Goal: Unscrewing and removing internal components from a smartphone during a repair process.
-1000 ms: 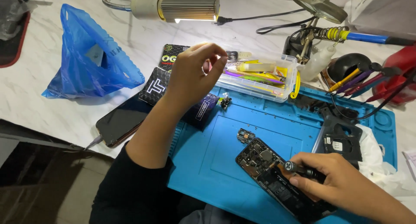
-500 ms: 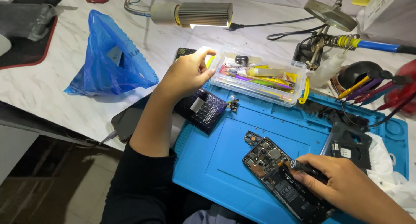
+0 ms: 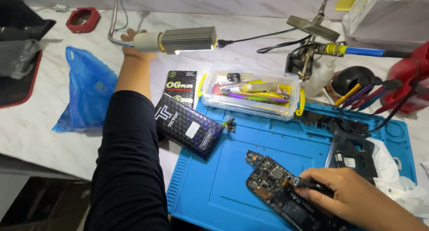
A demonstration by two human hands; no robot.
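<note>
The left hand [image 3: 130, 38] is stretched far across the marble table [image 3: 35, 124] and is mostly hidden behind the head of a gooseneck work lamp [image 3: 181, 40]; only a few fingertips are seen above the lamp's pale collar, so whether the fingers are closed on it cannot be told. The right hand [image 3: 353, 199] is rested at the lower right on an opened phone [image 3: 279, 193], whose bared circuit boards are laid face up on a blue work mat [image 3: 214, 186]. A dark screwdriver [image 3: 308, 184] is pinched between the thumb and fingers of that hand, its tip set on the phone's middle. A dark padded pouch [image 3: 188, 125] is laid across the mat's left edge, just beside the black sleeve [image 3: 129, 159]. A clear plastic box of tools [image 3: 250, 93] is placed at the mat's far edge, and a blue plastic bag [image 3: 85, 95] is seen well apart to the left.
</note>
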